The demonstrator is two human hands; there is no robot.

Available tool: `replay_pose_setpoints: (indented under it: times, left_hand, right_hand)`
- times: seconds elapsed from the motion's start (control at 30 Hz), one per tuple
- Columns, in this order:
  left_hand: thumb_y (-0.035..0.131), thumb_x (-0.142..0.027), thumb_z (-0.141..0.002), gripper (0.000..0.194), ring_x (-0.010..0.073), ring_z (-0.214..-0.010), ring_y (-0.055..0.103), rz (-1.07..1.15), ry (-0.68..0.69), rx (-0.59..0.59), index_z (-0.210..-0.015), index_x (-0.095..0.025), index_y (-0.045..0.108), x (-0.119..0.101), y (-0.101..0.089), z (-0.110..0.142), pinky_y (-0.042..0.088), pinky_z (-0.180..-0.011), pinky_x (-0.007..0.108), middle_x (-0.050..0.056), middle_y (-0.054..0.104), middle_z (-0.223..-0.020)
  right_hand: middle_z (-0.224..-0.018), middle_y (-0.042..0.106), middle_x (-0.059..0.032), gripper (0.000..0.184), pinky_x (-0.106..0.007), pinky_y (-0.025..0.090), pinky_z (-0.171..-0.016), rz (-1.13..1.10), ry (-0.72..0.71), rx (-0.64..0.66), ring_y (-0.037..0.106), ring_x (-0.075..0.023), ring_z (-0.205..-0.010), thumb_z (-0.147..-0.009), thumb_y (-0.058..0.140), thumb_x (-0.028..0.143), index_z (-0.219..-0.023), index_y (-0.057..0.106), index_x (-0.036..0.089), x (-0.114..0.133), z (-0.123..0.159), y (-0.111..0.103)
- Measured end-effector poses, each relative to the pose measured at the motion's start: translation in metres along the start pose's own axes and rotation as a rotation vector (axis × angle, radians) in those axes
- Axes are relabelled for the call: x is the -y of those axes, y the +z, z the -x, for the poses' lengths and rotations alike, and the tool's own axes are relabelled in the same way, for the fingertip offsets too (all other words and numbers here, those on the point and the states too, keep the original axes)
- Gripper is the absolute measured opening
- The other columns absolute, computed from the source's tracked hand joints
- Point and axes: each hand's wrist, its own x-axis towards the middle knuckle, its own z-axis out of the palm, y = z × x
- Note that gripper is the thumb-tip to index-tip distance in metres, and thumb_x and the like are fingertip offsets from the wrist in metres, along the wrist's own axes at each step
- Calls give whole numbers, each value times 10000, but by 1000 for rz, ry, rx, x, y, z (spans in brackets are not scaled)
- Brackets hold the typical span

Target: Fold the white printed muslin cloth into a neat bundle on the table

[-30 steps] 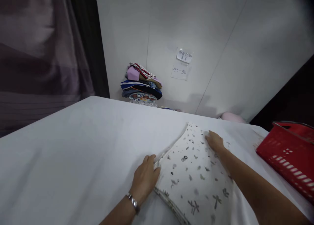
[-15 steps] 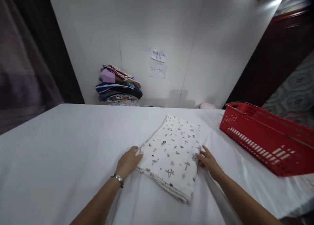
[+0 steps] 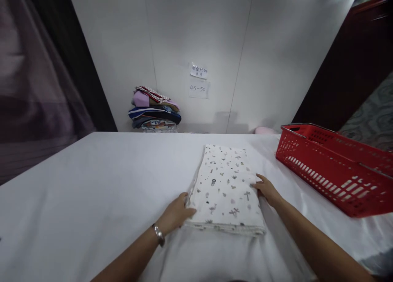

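Observation:
A white cloth (image 3: 225,187), printed with small palm trees, birds and leaves, lies folded in several layers on the white-covered table. Its near edge runs almost level across my view. My left hand (image 3: 176,213), with a silver bracelet at the wrist, grips the near left side, thumb on top and the other fingers along the edge. On the opposite side my right hand (image 3: 267,189) pinches the right edge a bit farther up. Some fingertips of both hands are hidden at the cloth's sides.
To the right stands a red plastic basket (image 3: 325,173) with metal handles. Beyond the table's far edge is a stack of folded fabrics (image 3: 155,110) against the wall. Handwritten paper signs (image 3: 199,88) hang there. A curtain (image 3: 37,89) borders the left.
The folded cloth has turned so its near edge is now nearly level. My right hand has come down from the far right side to the nearer right edge. The view has shifted right.

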Motion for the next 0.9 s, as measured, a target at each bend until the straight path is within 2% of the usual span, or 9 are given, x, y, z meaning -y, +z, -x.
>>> replay_pose_setpoints:
  times: [0.07, 0.17, 0.23, 0.3, 0.47, 0.63, 0.73, 0.83, 0.9]
  left_hand:
    - [591, -375, -703, 712, 222, -838, 610, 67, 10, 2, -1332, -137, 358, -3, 9, 12, 441, -703, 287, 78, 650, -981]
    - [573, -424, -733, 744, 193, -721, 585, 162, -22, -17, -1364, -148, 292, -3, 11, 20, 423, -612, 273, 34, 618, -835]
    - [581, -444, -735, 755, 167, -675, 557, 229, -36, -38, -1364, -150, 284, -2, 11, 20, 412, -585, 259, 12, 575, -792]
    - [574, -456, -746, 730, 138, -627, 522, 297, -46, -55, -1349, -152, 299, 0, 12, 19, 399, -549, 246, 4, 542, -795]
    - [579, -451, -754, 692, 101, -573, 483, 462, -96, -77, -1324, -157, 318, 0, 17, 16, 353, -469, 220, 23, 540, -864]
    - [617, -355, -726, 647, 97, -608, 513, 599, -95, -47, -1285, -167, 352, -10, 21, 21, 375, -481, 200, 34, 558, -894]
    - [654, -307, -663, 692, 114, -561, 528, 575, -57, 69, -1269, -185, 343, -12, 36, 27, 396, -445, 225, 33, 568, -875]
    - [686, -287, -596, 720, 187, -584, 586, 577, -18, 213, -1232, -233, 353, -9, 60, 29, 447, -441, 295, 57, 593, -879]
    - [701, -289, -575, 737, 238, -648, 614, 603, 1, 229, -1227, -267, 356, -5, 72, 29, 463, -453, 332, 77, 596, -885]
  right_hand:
    - [-939, 640, -62, 683, -296, 522, -593, 204, -110, 13, 621, -172, -679, -675, 568, 211, -1342, 422, 173, -13, 0, -12]
    - [-1288, 531, -70, 555, -419, 482, -901, 484, -534, 27, 550, -252, -1103, -740, 500, 209, -1293, 499, 252, -32, 19, -29]
    - [-1378, 463, -16, 538, -471, 375, -1033, 603, -807, 163, 413, -261, -1269, -779, 468, 185, -1298, 492, 325, -41, 41, -39]
    - [-1410, 427, 18, 584, -471, 356, -1058, 709, -944, 333, 363, -259, -1310, -802, 472, 175, -1342, 423, 390, -46, 64, -46]
    - [-1469, 329, -31, 718, -518, 340, -1057, 877, -1103, 479, 318, -299, -1329, -783, 501, 179, -1439, 252, 335, -52, 98, -45]
    - [-1323, 530, -9, 626, -473, 356, -1060, 764, -1292, 420, 482, -248, -1222, -814, 473, 205, -1401, 318, 357, -53, 88, -57]
    - [-1255, 587, -10, 538, -522, 371, -1033, 766, -1249, 361, 527, -276, -1172, -808, 512, 247, -1327, 429, 365, -61, 76, -86]
    - [-1226, 607, -6, 451, -522, 474, -928, 822, -1136, 339, 537, -311, -1153, -777, 561, 280, -1214, 551, 391, -76, 67, -114]
    - [-1215, 611, 4, 442, -529, 521, -852, 849, -1051, 319, 544, -338, -1134, -752, 565, 277, -1166, 593, 427, -81, 68, -123]
